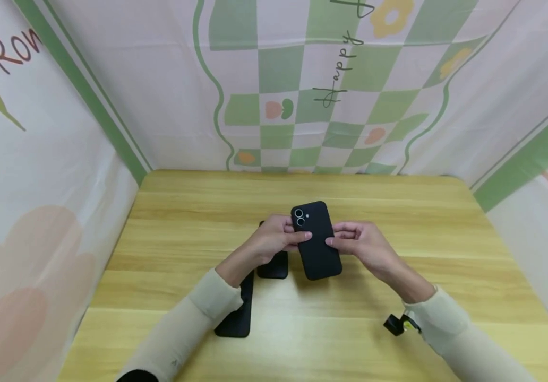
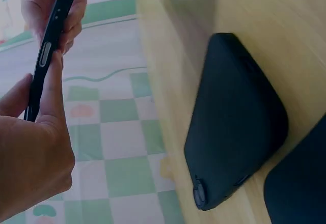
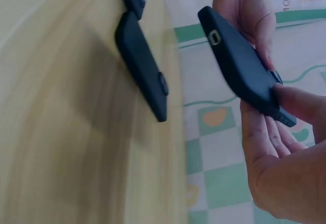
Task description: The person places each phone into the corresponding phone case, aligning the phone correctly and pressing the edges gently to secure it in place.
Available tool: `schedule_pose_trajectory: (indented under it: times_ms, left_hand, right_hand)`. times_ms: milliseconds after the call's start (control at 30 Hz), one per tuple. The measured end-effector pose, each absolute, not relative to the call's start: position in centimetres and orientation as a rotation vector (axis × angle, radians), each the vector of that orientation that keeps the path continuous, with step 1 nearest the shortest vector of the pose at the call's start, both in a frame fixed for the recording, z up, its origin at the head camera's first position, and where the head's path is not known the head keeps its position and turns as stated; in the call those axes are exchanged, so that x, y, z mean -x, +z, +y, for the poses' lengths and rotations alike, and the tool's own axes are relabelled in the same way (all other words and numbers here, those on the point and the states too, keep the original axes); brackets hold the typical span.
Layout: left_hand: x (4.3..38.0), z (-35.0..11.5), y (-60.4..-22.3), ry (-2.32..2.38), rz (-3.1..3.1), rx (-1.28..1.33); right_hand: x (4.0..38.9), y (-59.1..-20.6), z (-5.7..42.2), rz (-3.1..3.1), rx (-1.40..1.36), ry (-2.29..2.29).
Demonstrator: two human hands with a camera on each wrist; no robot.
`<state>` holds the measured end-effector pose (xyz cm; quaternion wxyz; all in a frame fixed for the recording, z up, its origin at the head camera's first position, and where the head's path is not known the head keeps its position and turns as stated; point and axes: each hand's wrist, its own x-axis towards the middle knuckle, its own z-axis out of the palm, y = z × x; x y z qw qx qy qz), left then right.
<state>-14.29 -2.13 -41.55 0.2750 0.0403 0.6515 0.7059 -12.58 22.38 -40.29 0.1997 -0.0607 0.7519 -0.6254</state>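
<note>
A black phone with two ringed camera lenses (image 1: pixel 318 252) is held above the table, back upward in the head view. My left hand (image 1: pixel 274 233) pinches its left edge, thumb on the back and fingers underneath. On the opposite edge my right hand (image 1: pixel 362 241) pinches it, thumb likewise on the back. The left wrist view shows the held phone (image 2: pixel 47 46) edge-on, with side buttons. A port opening shows in its end in the right wrist view. Beneath my left hand lies a second black phone (image 1: pixel 273 267), partly hidden. Another black phone (image 1: pixel 237 321) is partly covered by my left sleeve.
The light wooden table (image 1: pixel 350 329) ends at a patterned cloth wall (image 1: pixel 279 69) at the back, with more cloth at both sides. A small black device (image 1: pixel 394 324) is attached at my right cuff. Both loose phones lie left of the table's middle.
</note>
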Motion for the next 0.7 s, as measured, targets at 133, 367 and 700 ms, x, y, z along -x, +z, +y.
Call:
schedule_pose_trajectory:
  times_ms: [133, 367, 700]
  left_hand:
    - [15.0, -1.7, -42.4, 1.824, 1.78, -0.139]
    - [16.1, -0.7, -43.8, 1.707, 1.801, -0.168]
    - [17.3, 1.0, -45.9, 1.603, 1.817, -0.15]
  right_hand:
    - [12.7, -41.0, 22.7, 2.143, 0.145, -1.692]
    - [13.0, -42.7, 23.3, 2.098, 0.051, -1.673]
    - [13.1, -45.1, 24.5, 2.124, 0.038, -1.625]
